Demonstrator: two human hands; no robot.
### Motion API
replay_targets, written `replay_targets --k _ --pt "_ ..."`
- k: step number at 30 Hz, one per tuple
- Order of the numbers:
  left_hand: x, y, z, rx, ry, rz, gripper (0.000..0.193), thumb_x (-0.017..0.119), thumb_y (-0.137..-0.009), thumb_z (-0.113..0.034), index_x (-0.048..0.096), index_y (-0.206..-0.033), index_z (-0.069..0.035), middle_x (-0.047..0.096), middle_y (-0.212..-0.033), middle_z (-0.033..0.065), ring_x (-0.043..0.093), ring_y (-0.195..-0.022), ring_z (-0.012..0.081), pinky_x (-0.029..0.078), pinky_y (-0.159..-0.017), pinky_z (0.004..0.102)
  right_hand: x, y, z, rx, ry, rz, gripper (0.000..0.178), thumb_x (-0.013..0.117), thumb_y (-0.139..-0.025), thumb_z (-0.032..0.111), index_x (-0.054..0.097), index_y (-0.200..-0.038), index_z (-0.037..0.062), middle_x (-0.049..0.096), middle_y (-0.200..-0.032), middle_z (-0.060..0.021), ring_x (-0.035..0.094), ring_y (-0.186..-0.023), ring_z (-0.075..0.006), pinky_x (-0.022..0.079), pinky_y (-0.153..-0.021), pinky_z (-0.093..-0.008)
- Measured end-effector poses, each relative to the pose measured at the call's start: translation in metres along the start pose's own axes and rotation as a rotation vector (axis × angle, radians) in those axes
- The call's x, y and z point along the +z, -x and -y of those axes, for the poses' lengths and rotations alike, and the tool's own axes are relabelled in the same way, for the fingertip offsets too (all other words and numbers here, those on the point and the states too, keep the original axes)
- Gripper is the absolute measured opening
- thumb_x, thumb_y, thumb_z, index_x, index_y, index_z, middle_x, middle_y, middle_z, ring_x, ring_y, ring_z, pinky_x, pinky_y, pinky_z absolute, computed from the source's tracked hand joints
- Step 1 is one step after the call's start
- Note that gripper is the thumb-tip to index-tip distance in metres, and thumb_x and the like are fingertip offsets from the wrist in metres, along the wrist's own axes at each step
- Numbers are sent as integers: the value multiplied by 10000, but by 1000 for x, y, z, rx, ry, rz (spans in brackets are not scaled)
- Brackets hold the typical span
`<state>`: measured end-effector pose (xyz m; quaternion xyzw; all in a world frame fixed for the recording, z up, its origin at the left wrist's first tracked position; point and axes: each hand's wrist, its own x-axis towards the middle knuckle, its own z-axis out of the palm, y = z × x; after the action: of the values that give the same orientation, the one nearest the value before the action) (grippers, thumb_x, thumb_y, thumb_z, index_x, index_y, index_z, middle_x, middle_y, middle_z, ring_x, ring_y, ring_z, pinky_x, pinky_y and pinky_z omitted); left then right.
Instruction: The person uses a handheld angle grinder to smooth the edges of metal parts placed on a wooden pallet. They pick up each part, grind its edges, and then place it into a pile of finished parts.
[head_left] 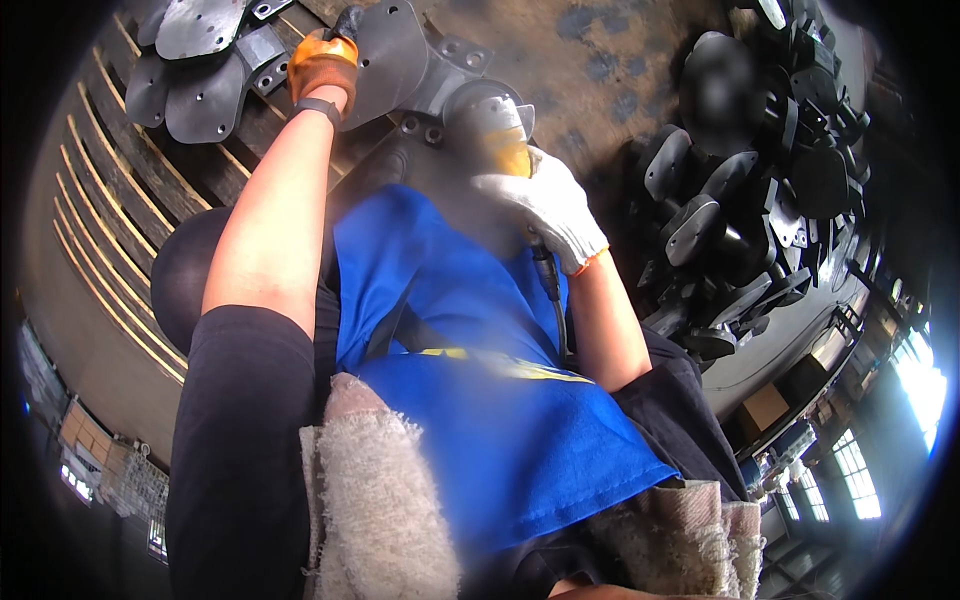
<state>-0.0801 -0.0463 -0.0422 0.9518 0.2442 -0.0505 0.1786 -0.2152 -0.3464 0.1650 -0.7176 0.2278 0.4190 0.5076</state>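
Note:
My left hand (323,68), in an orange and brown work glove, is closed around the edge of a black metal part (388,60). That part has a rounded plate and a bracket with round holes. In a white knitted glove, my right hand (556,205) grips an angle grinder (510,150) with a yellow body. Its head and disc lie over the near side of the metal part; a blur hides whether they touch. A black power cord (548,275) runs down from the grinder's rear, beside my blue apron (440,290).
Similar black metal parts (205,100) lie at the upper left on a slatted wooden pallet (125,165). A large heap of them (700,225) stands on the right. Stained brown flooring (590,60) shows at the top. A cardboard box (765,408) sits farther right.

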Motion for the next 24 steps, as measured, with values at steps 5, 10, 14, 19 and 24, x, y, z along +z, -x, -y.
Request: replay_targets --k 5,10,14,19,24 --pt "19 -13 13 72 -77 -6 689 503 -910 -678 646 -1247 -95 695 -1145 210 659 -1098 391 539 -922 437 -1 -6 -15 -38 46 -50 487 786 -730 390 699 -1068 50 711 -873 -51 652 -741 -127 521 -682 -274" --pt "35 -22 28 131 -81 -17 641 516 -925 -627 645 -1240 -83 693 -1156 207 661 -1100 386 539 -929 434 6 -9 -4 -86 -78 101 422 791 -783 298 625 -1048 15 641 -783 -52 609 -618 -138 505 -585 -297" --pt "32 -19 23 160 -172 6 573 548 -934 -559 639 -1252 -91 691 -1165 204 663 -1103 384 544 -923 442 8 -11 -14 -82 -136 68 379 791 -782 284 619 -1003 27 618 -742 -41 581 -589 -129 489 -563 -286" --pt "7 0 8 490 -706 13 373 455 -1015 -332 657 -1233 -105 720 -1126 138 678 -1090 267 511 -970 358 7 -6 -4 -57 -56 35 393 780 -779 288 613 -1017 23 613 -733 -38 577 -589 -126 483 -562 -284" --pt "11 0 2 179 -341 -40 353 464 -1013 -309 660 -1226 -106 725 -1106 140 680 -1086 268 501 -985 359 9 -5 -10 -66 -71 37 409 775 -779 310 618 -1029 28 623 -745 -40 593 -616 -130 498 -585 -292"
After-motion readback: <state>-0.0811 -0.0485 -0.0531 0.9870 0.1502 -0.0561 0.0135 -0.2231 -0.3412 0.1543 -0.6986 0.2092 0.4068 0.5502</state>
